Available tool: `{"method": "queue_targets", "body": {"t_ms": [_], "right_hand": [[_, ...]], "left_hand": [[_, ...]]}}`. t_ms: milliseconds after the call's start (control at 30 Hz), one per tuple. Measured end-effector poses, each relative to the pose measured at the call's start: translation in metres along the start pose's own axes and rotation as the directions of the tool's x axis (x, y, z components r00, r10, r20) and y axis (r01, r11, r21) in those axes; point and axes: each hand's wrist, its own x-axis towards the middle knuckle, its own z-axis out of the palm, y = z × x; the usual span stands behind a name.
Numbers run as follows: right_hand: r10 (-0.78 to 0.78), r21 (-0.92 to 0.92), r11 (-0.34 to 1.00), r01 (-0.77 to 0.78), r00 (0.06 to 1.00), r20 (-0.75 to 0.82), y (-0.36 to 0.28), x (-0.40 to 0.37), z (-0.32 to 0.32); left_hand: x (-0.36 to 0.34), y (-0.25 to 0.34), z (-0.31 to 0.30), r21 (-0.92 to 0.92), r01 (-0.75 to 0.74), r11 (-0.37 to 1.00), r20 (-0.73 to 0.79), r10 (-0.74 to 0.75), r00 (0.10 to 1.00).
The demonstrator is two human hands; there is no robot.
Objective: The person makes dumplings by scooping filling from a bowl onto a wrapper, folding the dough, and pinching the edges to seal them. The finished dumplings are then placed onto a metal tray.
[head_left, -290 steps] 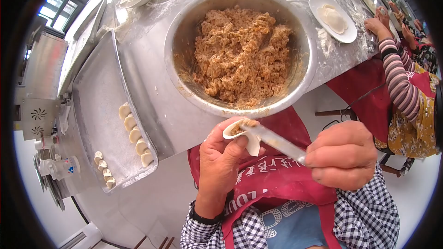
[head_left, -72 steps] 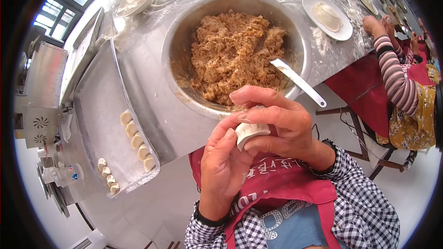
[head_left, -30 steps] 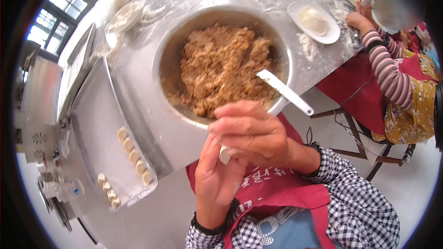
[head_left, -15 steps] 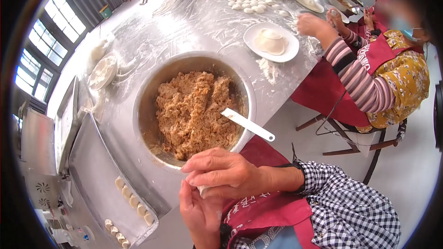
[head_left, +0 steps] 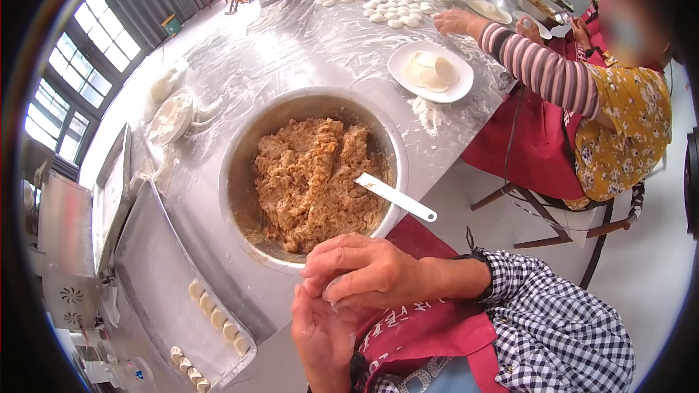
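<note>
My right hand (head_left: pixel 375 269) is closed, fingers bent over my left hand (head_left: pixel 324 331) in front of the big bowl. Both are pressed together around a dumpling, of which almost nothing shows between the fingers. Just beyond them the metal bowl (head_left: pixel 227 189) holds a mound of brown minced filling (head_left: pixel 309 182). A white spatula (head_left: pixel 399 198) is stuck in the filling, its handle over the bowl's right rim.
A metal tray (head_left: pixel 149 247) at left carries rows of dumplings (head_left: pixel 218 318). Behind the bowl stands a white plate (head_left: pixel 397 65) of round wrappers (head_left: pixel 431 71). A co-worker's hand (head_left: pixel 455 22) reaches over the floured table toward many dough discs (head_left: pixel 393 7). A floury dish (head_left: pixel 171 118) lies at left.
My hands have closed further over the dumpling, whose white dough showed before. The co-worker's arm has stretched toward the dough discs. The wrappers on the plate lie more spread out.
</note>
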Motion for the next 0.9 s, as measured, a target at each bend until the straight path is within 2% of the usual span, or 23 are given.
{"method": "queue_targets", "body": {"t_ms": [100, 233, 300, 333, 367, 433, 500, 567, 600, 700, 833, 900], "right_hand": [[-0.064, -0.063, 0.996, 0.067, 0.997, 0.054, 0.000, -0.001, -0.002], [-0.024, 0.024, 0.999, 0.024, 0.999, 0.030, 0.002, -0.001, 0.000], [0.021, -0.001, 1.000, -0.021, 0.999, 0.049, 0.000, 0.003, -0.002], [-0.001, -0.008, 1.000, 0.002, 0.998, 0.070, 0.000, 0.002, -0.003], [-0.015, -0.016, 1.000, 0.017, 0.995, 0.103, 0.000, 0.001, -0.005], [0.000, 0.008, 1.000, -0.002, 0.990, 0.142, 0.002, 0.002, -0.008], [0.043, 0.021, 0.999, -0.046, 0.989, 0.140, 0.000, 0.001, -0.006], [0.095, -0.067, 0.994, -0.087, 0.987, 0.131, -0.001, 0.000, -0.005], [0.069, -0.032, 0.997, -0.064, 0.983, 0.169, -0.001, 0.001, -0.007], [0.028, -0.007, 1.000, -0.027, 0.969, 0.245, 0.003, 0.000, -0.010], [0.085, 0.016, 0.996, -0.090, 0.975, 0.206, -0.001, 0.003, -0.008], [0.064, 0.007, 0.998, -0.069, 0.958, 0.280, 0.000, 0.001, -0.010]], "left_hand": [[-0.004, -0.001, 0.002, -0.028, 0.005, 1.000, -0.071, -0.007, 0.997], [-0.003, -0.001, 0.008, 0.017, 0.002, 1.000, -0.116, 0.000, 0.993], [-0.003, 0.001, 0.013, 0.174, 0.037, 0.984, -0.139, -0.013, 0.990], [-0.004, 0.001, 0.010, 0.122, 0.039, 0.992, -0.098, -0.027, 0.995], [-0.004, 0.001, 0.011, 0.118, 0.029, 0.993, -0.133, -0.013, 0.991], [-0.002, -0.001, 0.013, 0.173, 0.021, 0.985, -0.095, -0.005, 0.996], [-0.003, -0.004, 0.008, 0.096, 0.006, 0.995, -0.122, 0.006, 0.992], [-0.004, -0.004, 0.007, 0.150, 0.070, 0.986, -0.070, -0.060, 0.996], [-0.004, -0.003, 0.003, 0.184, 0.063, 0.981, -0.016, -0.061, 0.998], [-0.003, -0.002, 0.007, 0.255, 0.050, 0.966, -0.032, -0.043, 0.999], [-0.004, -0.001, 0.006, 0.284, 0.062, 0.957, -0.025, -0.057, 0.998], [-0.003, 0.003, 0.010, 0.338, 0.063, 0.939, 0.025, -0.076, 0.997]]}}
